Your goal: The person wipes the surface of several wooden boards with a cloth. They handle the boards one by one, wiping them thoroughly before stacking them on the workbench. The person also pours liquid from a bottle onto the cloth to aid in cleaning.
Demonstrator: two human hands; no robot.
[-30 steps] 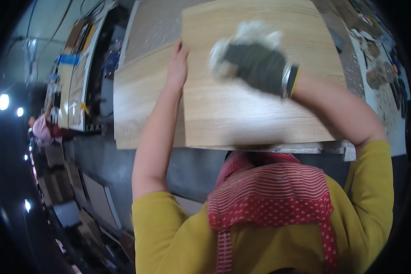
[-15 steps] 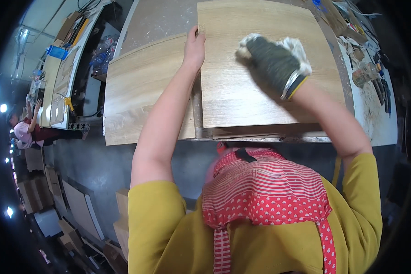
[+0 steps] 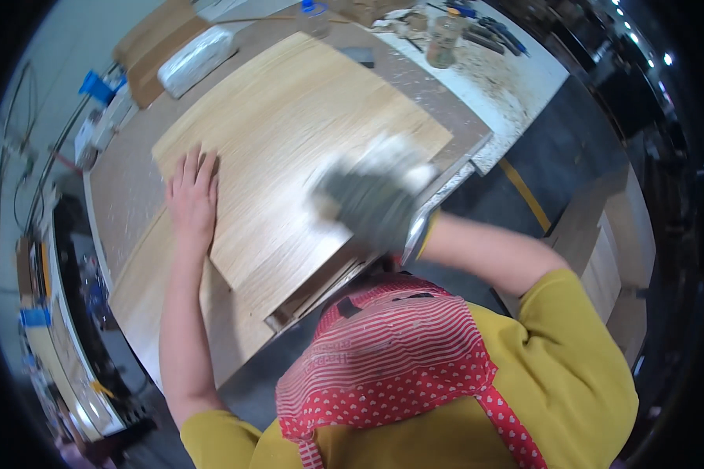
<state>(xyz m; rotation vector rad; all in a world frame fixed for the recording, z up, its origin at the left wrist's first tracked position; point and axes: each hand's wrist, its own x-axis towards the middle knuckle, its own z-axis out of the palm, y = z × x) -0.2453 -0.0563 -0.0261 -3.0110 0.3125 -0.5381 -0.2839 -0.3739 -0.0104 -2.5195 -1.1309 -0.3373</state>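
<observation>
A light wood-grain board [image 3: 289, 117] lies on the workbench, its near edge raised over other boards. My bare left hand [image 3: 193, 195] rests flat on its left edge, fingers stretched out. My right hand [image 3: 371, 203], in a dark green work glove, presses a white rag [image 3: 395, 160] against the board's right part. Motion blurs the glove and rag, and the glove's fingers are partly hidden. A second wood-grain board [image 3: 152, 281] lies lower at the left, partly beneath the first.
A plastic-wrapped white bundle [image 3: 198, 61] and a cardboard box [image 3: 145, 59] stand at the back left. At the back right, a clear bottle [image 3: 443, 37] and hand tools [image 3: 494, 35] lie on a dusty white surface [image 3: 516, 102]. Pale panels [image 3: 610, 250] stand at the right.
My view has turned, so the bench appears tilted. My left hand has gone from gripping the board's edge to lying flat on it. The right hand has moved the rag toward the board's near right side.
</observation>
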